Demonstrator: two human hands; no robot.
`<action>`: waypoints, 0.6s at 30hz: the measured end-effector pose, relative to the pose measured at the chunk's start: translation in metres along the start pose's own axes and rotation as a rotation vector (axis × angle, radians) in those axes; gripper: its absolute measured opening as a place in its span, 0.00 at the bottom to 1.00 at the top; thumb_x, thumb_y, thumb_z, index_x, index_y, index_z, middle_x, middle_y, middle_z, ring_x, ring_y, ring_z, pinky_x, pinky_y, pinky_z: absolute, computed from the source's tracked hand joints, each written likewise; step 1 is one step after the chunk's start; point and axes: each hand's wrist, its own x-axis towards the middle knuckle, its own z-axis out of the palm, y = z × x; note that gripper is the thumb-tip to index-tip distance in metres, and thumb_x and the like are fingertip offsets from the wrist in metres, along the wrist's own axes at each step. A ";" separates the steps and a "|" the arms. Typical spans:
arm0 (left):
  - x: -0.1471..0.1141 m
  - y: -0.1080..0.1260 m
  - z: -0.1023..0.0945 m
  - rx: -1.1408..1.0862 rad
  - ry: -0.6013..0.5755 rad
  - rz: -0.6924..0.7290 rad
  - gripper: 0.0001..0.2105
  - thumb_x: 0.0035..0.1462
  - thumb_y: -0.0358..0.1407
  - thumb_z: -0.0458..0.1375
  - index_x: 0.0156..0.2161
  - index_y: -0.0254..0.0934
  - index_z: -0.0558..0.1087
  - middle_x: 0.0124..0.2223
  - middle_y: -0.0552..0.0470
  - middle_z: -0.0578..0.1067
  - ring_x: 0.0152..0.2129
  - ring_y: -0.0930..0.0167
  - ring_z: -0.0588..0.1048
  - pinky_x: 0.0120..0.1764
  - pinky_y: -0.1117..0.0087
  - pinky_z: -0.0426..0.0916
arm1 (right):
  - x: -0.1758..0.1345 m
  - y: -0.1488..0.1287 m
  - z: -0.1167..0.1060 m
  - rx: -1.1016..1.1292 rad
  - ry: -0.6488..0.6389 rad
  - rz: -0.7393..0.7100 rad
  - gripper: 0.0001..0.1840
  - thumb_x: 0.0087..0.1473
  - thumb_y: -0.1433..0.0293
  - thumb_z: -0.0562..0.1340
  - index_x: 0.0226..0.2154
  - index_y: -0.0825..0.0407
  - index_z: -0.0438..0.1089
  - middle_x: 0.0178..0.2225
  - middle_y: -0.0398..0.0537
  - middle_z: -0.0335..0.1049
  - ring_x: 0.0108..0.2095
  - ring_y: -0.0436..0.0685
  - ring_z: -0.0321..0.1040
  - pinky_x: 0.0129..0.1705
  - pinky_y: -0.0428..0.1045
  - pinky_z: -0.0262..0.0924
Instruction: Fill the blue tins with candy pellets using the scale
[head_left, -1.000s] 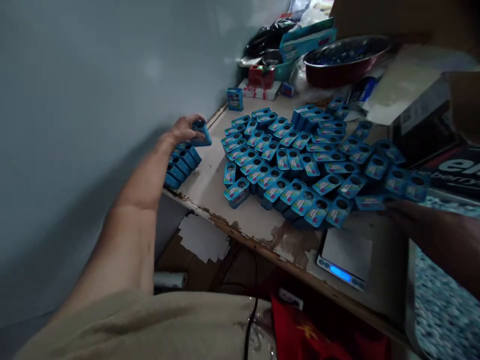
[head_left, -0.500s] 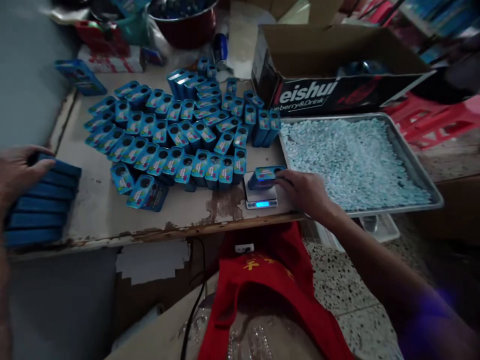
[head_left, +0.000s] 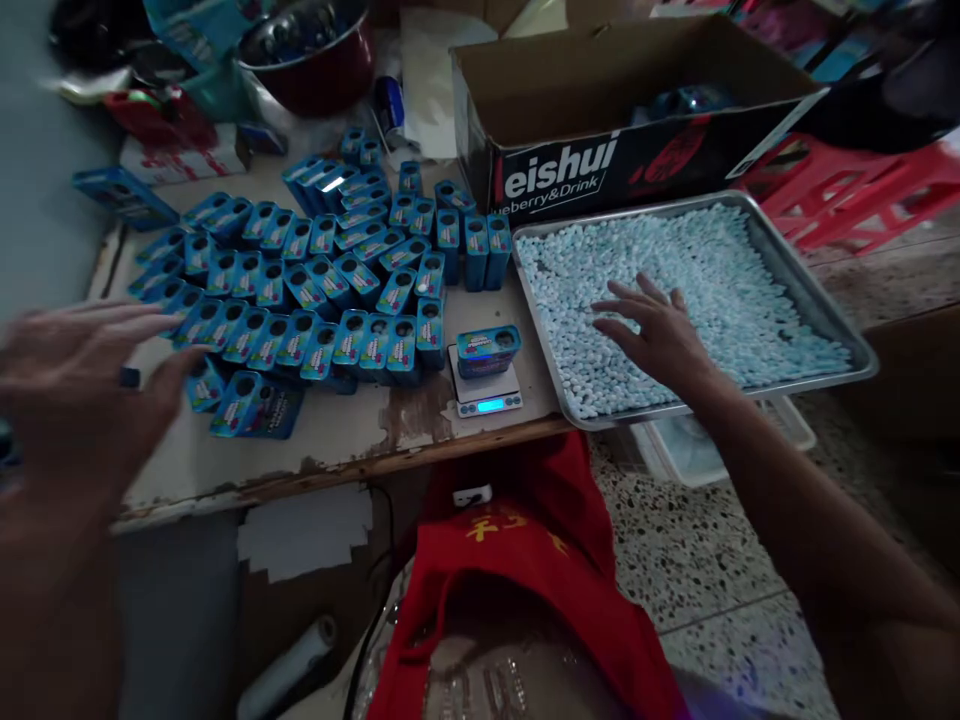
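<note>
My right hand (head_left: 664, 335) is over the metal tray (head_left: 840, 265), fingers spread, holding nothing. Small pale blue and white pellets (head_left: 720, 270) fill the tray; I cannot tell whether my fingertips touch them. Left of the tray, a blue tin (head_left: 487, 350) with a round opening in its top rests on a small digital scale (head_left: 486, 398) with a lit display. At the left edge my left hand (head_left: 90, 390) is raised and slightly blurred, its thumb and fingers apart. Part of a blue item shows behind it. Several rows of similar blue tins (head_left: 300, 340) stand between the left hand and the scale.
Behind the tray stands an open cardboard box (head_left: 555, 185) with some items inside. A dark red pot (head_left: 315, 80), a blue can (head_left: 390, 105) and a red-and-white box (head_left: 184, 155) are at the back. Red plastic stools (head_left: 862, 190) stand to the right. The table's worn edge (head_left: 360, 465) runs in front.
My right hand has let go of the tin on the scale and moved right over the tray. My left hand has come off the stack of blue tins and moved right; the view has shifted.
</note>
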 end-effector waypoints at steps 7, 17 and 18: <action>-0.013 0.170 0.137 0.137 -0.280 0.137 0.36 0.59 0.48 0.82 0.68 0.43 0.77 0.66 0.39 0.82 0.60 0.46 0.78 0.63 0.46 0.70 | 0.043 -0.021 0.049 0.455 0.145 -0.066 0.18 0.76 0.50 0.66 0.48 0.45 0.84 0.50 0.54 0.86 0.53 0.65 0.82 0.55 0.59 0.78; -0.015 0.171 0.173 0.094 -0.343 0.007 0.48 0.43 0.49 0.90 0.68 0.45 0.76 0.67 0.38 0.77 0.61 0.42 0.73 0.66 0.42 0.70 | 0.057 -0.032 0.065 0.926 -0.054 0.275 0.25 0.74 0.44 0.70 0.35 0.46 0.76 0.30 0.46 0.76 0.30 0.55 0.73 0.32 0.49 0.65; -0.017 0.167 0.175 0.076 -0.329 0.012 0.48 0.42 0.51 0.90 0.67 0.45 0.76 0.67 0.38 0.77 0.62 0.42 0.73 0.67 0.41 0.70 | 0.057 -0.034 0.063 0.942 -0.082 0.305 0.25 0.74 0.44 0.69 0.35 0.46 0.75 0.29 0.46 0.76 0.30 0.56 0.74 0.33 0.50 0.65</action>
